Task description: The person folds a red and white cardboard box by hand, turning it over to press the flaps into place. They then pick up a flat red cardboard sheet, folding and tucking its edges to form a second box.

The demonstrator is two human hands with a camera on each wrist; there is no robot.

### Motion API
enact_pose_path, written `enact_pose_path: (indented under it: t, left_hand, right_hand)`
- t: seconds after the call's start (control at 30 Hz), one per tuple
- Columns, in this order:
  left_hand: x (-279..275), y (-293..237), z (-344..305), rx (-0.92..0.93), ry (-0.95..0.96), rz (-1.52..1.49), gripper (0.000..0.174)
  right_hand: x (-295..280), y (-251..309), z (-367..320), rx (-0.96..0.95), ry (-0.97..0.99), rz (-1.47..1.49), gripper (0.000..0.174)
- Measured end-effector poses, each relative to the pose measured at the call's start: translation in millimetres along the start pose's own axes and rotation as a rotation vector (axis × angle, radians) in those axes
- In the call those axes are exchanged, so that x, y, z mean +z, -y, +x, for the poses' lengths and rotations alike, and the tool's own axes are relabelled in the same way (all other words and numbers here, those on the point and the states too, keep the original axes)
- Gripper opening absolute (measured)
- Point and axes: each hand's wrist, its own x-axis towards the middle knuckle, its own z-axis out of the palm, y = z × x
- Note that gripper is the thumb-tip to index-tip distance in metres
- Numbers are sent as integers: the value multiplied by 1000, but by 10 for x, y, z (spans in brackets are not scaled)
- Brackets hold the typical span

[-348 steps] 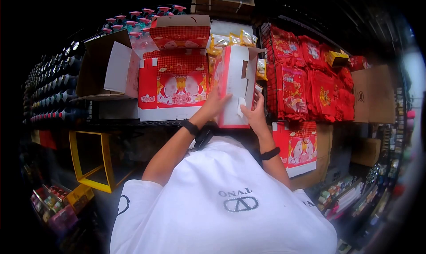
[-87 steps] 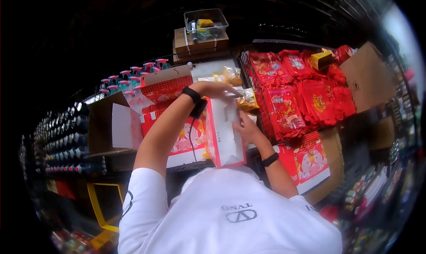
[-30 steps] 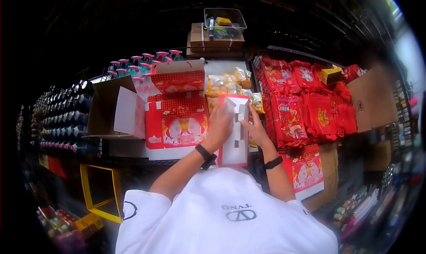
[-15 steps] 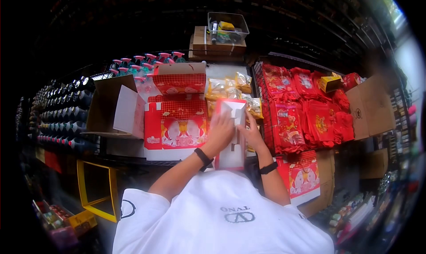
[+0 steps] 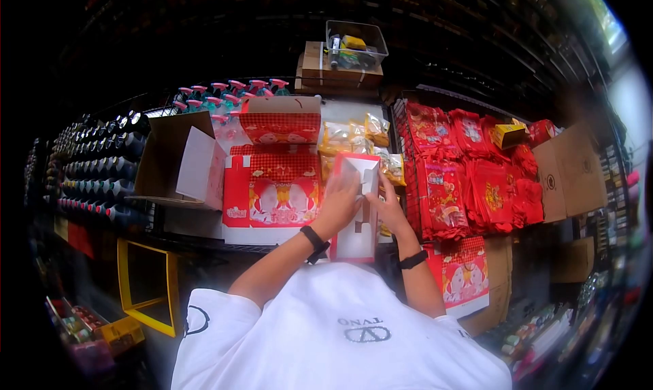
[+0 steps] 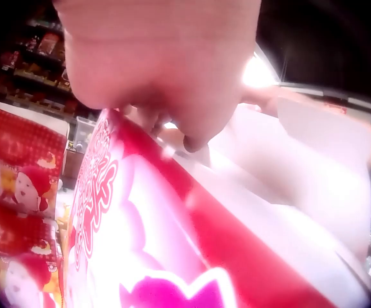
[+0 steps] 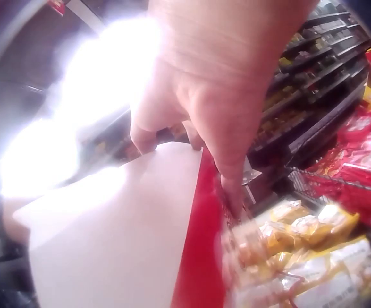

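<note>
A red and white cardboard gift box [image 5: 352, 246] stands against the front of the white shirt, its white, notched flaps facing up. My left hand [image 5: 339, 205] grips its left side, fingers bent over the top edge. On the opposite side my right hand [image 5: 388, 207] pinches the edge, with the thumb on the white board. In the left wrist view, pink cartoon print covers the outer wall [image 6: 153, 199] below the hand. The right wrist view has the fingers reaching down outside a red-edged white panel [image 7: 121, 224]. The box's interior is mostly hidden.
Flat printed cartons [image 5: 282, 192] lie on the shelf at left, beside an open brown carton [image 5: 166, 152]. Yellow snack packets [image 5: 354, 137] sit behind the held box. A wire basket of red bags [image 5: 469, 172] is at right. Spray bottles [image 5: 235, 90] stand at the back.
The left hand, stretched over the box's far end about three seconds ago, is back on its left side. In the last second the box and hands have shifted only slightly.
</note>
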Motion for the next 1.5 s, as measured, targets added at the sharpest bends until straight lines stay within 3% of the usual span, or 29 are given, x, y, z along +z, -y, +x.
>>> enact_pose_path:
  t: [0.07,0.27,0.43,0.53,0.63,0.73,0.83,0.97,1.07,1.17,1.5]
  left_hand:
    - [-26,-65,-20,-28,-50,129,74]
    - [-21,-178,34,-113,-161,28,71]
    - [23,-221,129,-171,-178,-2,54]
    - [113,-160,167,-151,-257,-7,46]
    - [35,-187,234,-183,-281,-73,37]
    - [-20,-211,279,-211,-321,-130,33]
    - [-22,-151,266,-191,-320,-177,34]
    - [44,-39,225,-193,-320,-292,40]
    - [-88,-152,256,-197,-476,-320,30]
    - [-72,-70,231,-213,-301,-378,44]
    - [-168,-136,251,-223,-292,-340,42]
  right_hand:
    - [-3,-11,0,10,3,5,81]
    - [29,60,-19,24,-28,-22,82]
    - [146,-101,130,-27,-184,-200,82]
    - [272,150,216,81,-263,-134,83]
    - [359,205,350,-97,-371,-514,83]
    - [486,412,398,18,-351,-731,79]
    - [577,400,427,-70,-355,-900,72]
    - [571,312,446,-96,-337,-811,62]
    - [517,277,471,-76,-319,-742,59]
    - [523,313,515,-52,-320,-750,60]
    - [517,205,581,-31,-352,-751,64]
